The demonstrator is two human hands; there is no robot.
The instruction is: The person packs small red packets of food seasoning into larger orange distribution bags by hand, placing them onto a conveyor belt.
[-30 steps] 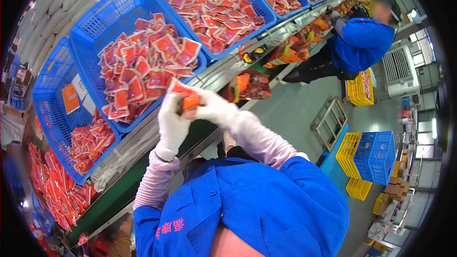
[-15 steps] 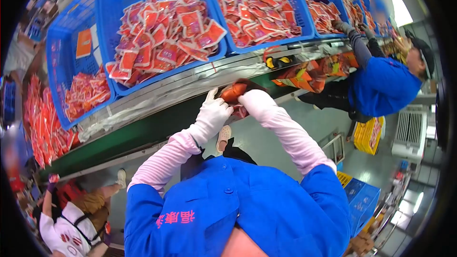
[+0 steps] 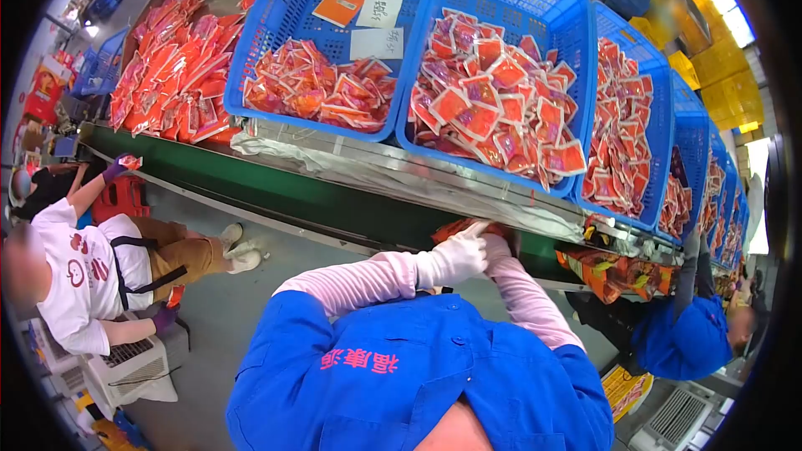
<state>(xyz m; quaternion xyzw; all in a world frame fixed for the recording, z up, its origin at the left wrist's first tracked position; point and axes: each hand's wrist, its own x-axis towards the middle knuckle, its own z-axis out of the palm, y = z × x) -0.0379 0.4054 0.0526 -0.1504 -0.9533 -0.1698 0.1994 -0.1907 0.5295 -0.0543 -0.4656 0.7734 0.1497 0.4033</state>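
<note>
My left hand [image 3: 455, 257], in a white glove, is closed at the near edge of an orange bag [image 3: 451, 230] above the green conveyor belt. My right hand [image 3: 499, 252], gloved too, is against the bag's right side, close beside the left. Its fingers are mostly hidden behind my left hand. Much of the bag is covered by both hands. Just beyond stand blue baskets [image 3: 403, 117] holding small red-and-white sachets [image 3: 484, 104].
Red packets [image 3: 188, 75] lie heaped at the left. Orange printed bags [image 3: 614, 274] lie on the belt to the right. One co-worker [image 3: 92, 276] stands at the left, another [image 3: 685, 334] at the right. Paper notes [image 3: 378, 8] lie in one basket.
My view has turned left, so the baskets appear further right and more of the left co-worker shows. My hands have drawn closer together at the bag, the left now partly covering the right.
</note>
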